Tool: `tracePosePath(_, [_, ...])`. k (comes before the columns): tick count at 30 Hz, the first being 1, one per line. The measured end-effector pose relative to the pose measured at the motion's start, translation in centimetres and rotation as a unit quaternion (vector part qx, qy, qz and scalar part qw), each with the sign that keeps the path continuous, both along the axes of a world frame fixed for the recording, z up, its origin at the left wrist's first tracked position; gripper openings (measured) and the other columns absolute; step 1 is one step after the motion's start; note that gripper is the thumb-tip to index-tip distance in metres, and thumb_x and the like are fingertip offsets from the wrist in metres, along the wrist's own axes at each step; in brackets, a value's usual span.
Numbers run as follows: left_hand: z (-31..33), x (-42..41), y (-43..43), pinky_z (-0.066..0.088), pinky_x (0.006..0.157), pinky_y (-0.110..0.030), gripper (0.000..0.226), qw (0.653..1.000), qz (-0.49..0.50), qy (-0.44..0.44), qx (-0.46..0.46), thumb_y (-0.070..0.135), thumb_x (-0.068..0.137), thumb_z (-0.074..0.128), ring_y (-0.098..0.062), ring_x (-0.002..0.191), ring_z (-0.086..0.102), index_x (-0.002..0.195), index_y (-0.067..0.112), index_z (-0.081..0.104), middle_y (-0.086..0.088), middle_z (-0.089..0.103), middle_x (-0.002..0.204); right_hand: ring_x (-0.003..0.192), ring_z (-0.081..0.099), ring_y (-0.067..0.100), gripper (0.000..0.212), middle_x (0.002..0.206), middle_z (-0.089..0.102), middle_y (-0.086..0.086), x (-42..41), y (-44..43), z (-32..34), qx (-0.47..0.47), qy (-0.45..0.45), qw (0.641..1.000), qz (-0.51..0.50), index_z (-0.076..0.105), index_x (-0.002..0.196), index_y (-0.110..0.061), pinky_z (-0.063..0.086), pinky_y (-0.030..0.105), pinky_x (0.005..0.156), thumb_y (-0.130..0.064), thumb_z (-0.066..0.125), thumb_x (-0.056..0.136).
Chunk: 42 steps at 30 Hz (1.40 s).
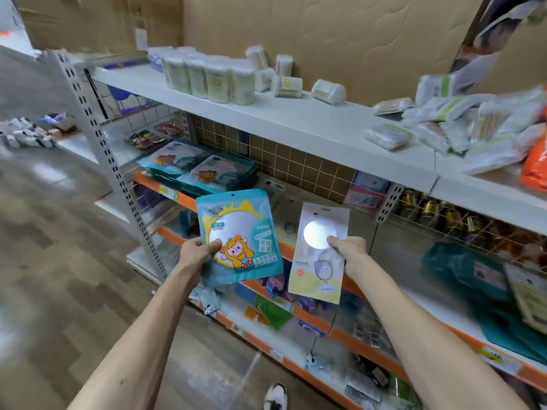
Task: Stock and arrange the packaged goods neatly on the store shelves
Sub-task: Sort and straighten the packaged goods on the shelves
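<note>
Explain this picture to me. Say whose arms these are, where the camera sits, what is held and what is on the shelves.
No machine: the arms are a person's, and the one camera sits on their head, looking forward and down. The left hand holds a teal packet with a cartoon figure; the right hand pinches a pale packet. The top shelf carries tubs and loose white bags; a stack of similar teal packets lies one shelf below.
</note>
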<state>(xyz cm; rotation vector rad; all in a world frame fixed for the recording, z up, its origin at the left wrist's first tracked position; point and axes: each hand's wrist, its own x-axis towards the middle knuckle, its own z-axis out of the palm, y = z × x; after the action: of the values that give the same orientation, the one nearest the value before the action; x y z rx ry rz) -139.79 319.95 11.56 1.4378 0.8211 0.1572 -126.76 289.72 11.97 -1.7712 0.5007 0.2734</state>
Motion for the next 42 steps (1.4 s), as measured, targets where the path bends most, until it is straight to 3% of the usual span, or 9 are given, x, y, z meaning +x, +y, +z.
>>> tracePosePath(7, [-0.3, 4.8, 3.6, 0.054, 0.051, -0.028, 0.009, 0.999, -0.027, 0.007, 0.025, 0.008, 0.088, 0.068, -0.021, 0.057, 0.066, 0.087, 0.0, 0.064, -0.014, 0.07, 0.079, 0.105, 0.063, 0.034, 0.063, 0.116, 0.062, 0.016, 4.8, 3.5, -1.4, 0.041, 0.025, 0.999, -0.017, 0.047, 0.125, 0.001, 0.052, 0.048, 0.094, -0.016, 0.081, 0.075])
tracePosePath(10, [0.1, 8.3, 5.7, 0.058, 0.066, -0.034, 0.011, 0.998, -0.046, 0.007, 0.032, 0.006, 0.088, 0.068, -0.026, 0.068, 0.066, 0.093, -0.003, 0.066, -0.015, 0.07, 0.084, 0.093, 0.069, 0.031, 0.075, 0.107, 0.068, 0.017, 9.9, 4.8, -4.6, 0.083, 0.027, 0.996, -0.031, 0.054, 0.124, 0.0, 0.056, 0.049, 0.087, -0.02, 0.087, 0.059])
tracePosePath(15, [1.1, 14.5, 8.9, 0.059, 0.074, -0.044, 0.015, 0.995, -0.084, 0.03, 0.052, 0.01, 0.086, 0.071, -0.034, 0.078, 0.069, 0.092, -0.003, 0.067, -0.019, 0.072, 0.089, 0.08, 0.063, 0.025, 0.033, 0.088, 0.065, 0.012, 12.0, 8.5, -1.6, 0.037, 0.002, 0.999, -0.04, 0.061, 0.097, -0.002, 0.056, 0.038, 0.076, -0.016, 0.08, 0.074])
tracePosePath(19, [1.5, 18.1, 9.9, 0.051, 0.063, -0.037, 0.018, 0.992, -0.109, 0.031, 0.048, 0.014, 0.086, 0.072, -0.027, 0.066, 0.062, 0.089, -0.003, 0.066, -0.018, 0.07, 0.079, 0.082, 0.071, 0.028, 0.061, 0.092, 0.072, 0.015, 16.3, 8.7, -4.5, 0.08, -0.034, 0.996, -0.007, 0.065, 0.102, 0.001, 0.058, 0.052, 0.08, -0.024, 0.079, 0.048])
tracePosePath(26, [1.0, 22.8, 11.3, 0.059, 0.071, -0.047, 0.036, 0.986, -0.145, 0.035, 0.07, 0.016, 0.069, 0.082, -0.034, 0.076, 0.069, 0.092, -0.006, 0.066, -0.022, 0.072, 0.088, 0.092, 0.071, 0.021, 0.051, 0.101, 0.072, 0.012, 15.4, 8.4, -2.8, 0.091, -0.08, 0.993, 0.01, 0.064, 0.109, -0.002, 0.049, 0.029, 0.076, -0.033, 0.073, 0.07])
tracePosePath(30, [1.7, 24.7, 10.7, 0.044, 0.043, -0.02, 0.017, 0.985, -0.152, 0.037, 0.068, 0.009, 0.076, 0.079, -0.015, 0.048, 0.057, 0.076, 0.004, 0.063, -0.01, 0.063, 0.068, 0.083, 0.065, 0.016, 0.016, 0.092, 0.065, 0.006, 13.4, 9.1, -0.1, 0.103, -0.084, 0.991, -0.004, 0.064, 0.104, 0.004, 0.047, 0.01, 0.06, -0.004, 0.061, 0.09])
tracePosePath(34, [0.8, 27.0, 11.2, 0.031, 0.033, -0.017, 0.022, 0.975, -0.205, 0.049, 0.071, 0.012, 0.085, 0.072, -0.009, 0.035, 0.039, 0.071, 0.009, 0.055, -0.005, 0.05, 0.056, 0.085, 0.059, 0.012, 0.01, 0.094, 0.061, 0.004, 12.5, 9.9, -0.6, 0.104, -0.075, 0.991, -0.042, 0.062, 0.099, -0.006, 0.041, 0.001, 0.053, -0.001, 0.055, 0.094])
tracePosePath(39, [-0.3, 29.8, 12.4, 0.052, 0.048, -0.026, 0.01, 0.96, -0.264, 0.066, 0.074, 0.008, 0.085, 0.071, -0.019, 0.056, 0.064, 0.091, 0.002, 0.066, -0.014, 0.07, 0.078, 0.078, 0.056, 0.01, 0.02, 0.086, 0.062, 0.001, 13.3, 10.7, -4.3, 0.047, -0.003, 0.998, -0.041, 0.062, 0.105, -0.008, 0.045, 0.014, 0.063, -0.023, 0.059, 0.091])
tracePosePath(42, [-1.1, 30.7, 13.4, 0.059, 0.077, -0.046, 0.022, 0.954, -0.286, 0.071, 0.058, 0.011, 0.084, 0.073, -0.034, 0.083, 0.071, 0.1, -0.003, 0.067, -0.019, 0.072, 0.091, 0.087, 0.066, 0.018, 0.064, 0.094, 0.071, 0.005, 14.3, 11.2, -6.6, 0.031, 0.029, 0.997, -0.06, 0.062, 0.113, -0.009, 0.054, 0.034, 0.081, -0.049, 0.072, 0.064])
